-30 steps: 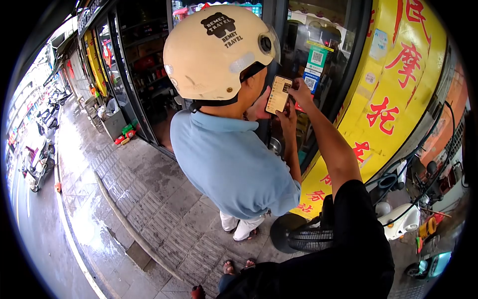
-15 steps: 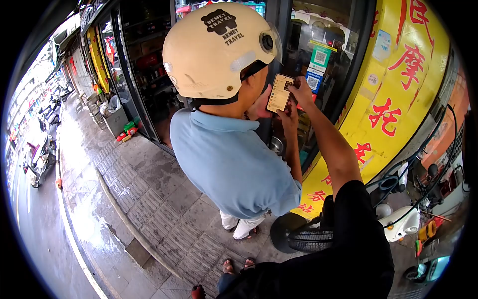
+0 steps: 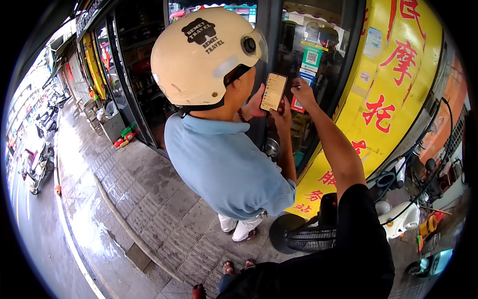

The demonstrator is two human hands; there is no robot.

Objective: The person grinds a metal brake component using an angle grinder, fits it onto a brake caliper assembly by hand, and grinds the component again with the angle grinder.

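Observation:
My right hand (image 3: 303,93) reaches out at the end of my black-sleeved arm, just right of a smartphone (image 3: 273,91). Its fingers are curled in, with nothing visible in them, and a small gap separates it from the phone. Another person, in a blue shirt (image 3: 224,154) and cream helmet (image 3: 199,60), holds the phone up with both hands. A pale yellowish page with rows of text or icons fills the screen, too small to read. My left hand is out of view.
QR code signs (image 3: 311,57) hang on the glass door behind the phone. A yellow sign (image 3: 393,74) with red characters leans at right. Below my arm stands a black fan (image 3: 311,239). Parked scooters (image 3: 37,164) line the street at left.
My right hand has drawn back to the right from the phone's edge, leaving a gap. The phone and helmeted person sit slightly further left in view.

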